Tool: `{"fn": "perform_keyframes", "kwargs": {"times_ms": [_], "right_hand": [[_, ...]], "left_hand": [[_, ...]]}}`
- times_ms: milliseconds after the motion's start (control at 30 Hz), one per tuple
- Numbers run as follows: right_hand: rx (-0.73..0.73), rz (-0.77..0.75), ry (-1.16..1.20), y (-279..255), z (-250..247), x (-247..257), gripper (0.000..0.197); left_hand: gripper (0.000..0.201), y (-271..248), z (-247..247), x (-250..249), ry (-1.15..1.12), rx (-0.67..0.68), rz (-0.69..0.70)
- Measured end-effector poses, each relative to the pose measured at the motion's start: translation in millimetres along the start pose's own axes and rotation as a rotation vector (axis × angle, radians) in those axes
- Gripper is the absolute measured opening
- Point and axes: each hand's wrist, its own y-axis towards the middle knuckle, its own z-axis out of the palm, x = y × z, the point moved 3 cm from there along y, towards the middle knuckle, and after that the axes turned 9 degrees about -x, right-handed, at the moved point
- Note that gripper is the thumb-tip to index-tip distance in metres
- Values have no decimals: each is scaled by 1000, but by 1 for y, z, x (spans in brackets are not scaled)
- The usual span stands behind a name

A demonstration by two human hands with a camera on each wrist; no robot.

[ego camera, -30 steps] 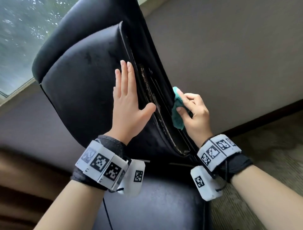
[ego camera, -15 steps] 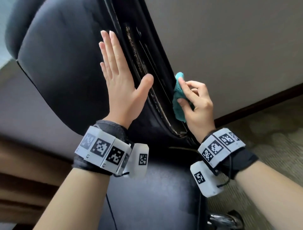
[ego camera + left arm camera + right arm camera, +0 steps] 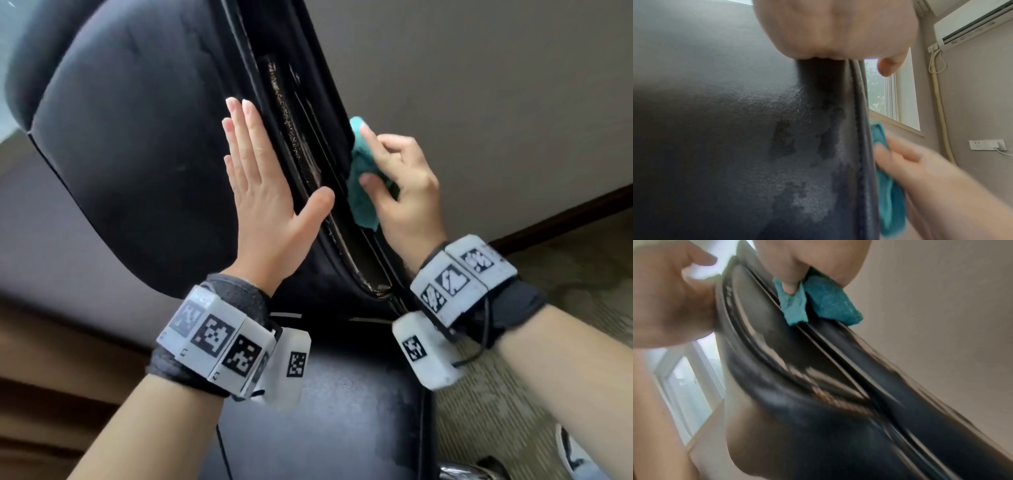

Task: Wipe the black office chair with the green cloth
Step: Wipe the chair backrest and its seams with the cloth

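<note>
The black office chair fills the head view, its padded backrest tilted and its seat below. My left hand lies flat with straight fingers on the front of the backrest, near its right edge. My right hand grips the green cloth and presses it against the backrest's right side edge. The left wrist view shows the chair, the cloth and the right hand beside the seam. In the right wrist view a finger pins the cloth to the chair's rim.
A beige wall with a dark baseboard stands right behind the chair. Carpet covers the floor at right, where a shoe and the chair's chrome base show. A window, wall outlet and air conditioner lie beyond.
The head view has shifted, so the backrest sits differently in frame. The right hand with the cloth has slid a little up the backrest's side edge. The left hand stays flat on the front.
</note>
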Motion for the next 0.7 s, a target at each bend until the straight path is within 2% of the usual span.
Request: {"fn": "perform_keyframes", "kwargs": {"times_ms": [200, 300, 500, 600, 700], "right_hand": [[157, 225, -105, -83, -39, -51, 55], [154, 215, -112, -75, -37, -46, 49], [-19, 67, -30, -23, -9, -7, 47], [14, 99, -35, -28, -11, -12, 49], [95, 189, -82, -60, -30, -32, 51]], "left_hand": [[98, -1, 4, -3, -15, -35, -17], [97, -1, 4, -4, -9, -37, -20], [98, -2, 3, -5, 7, -48, -30], [99, -1, 3, -5, 8, -43, -29], [99, -1, 5, -6, 4, -49, -35]]}}
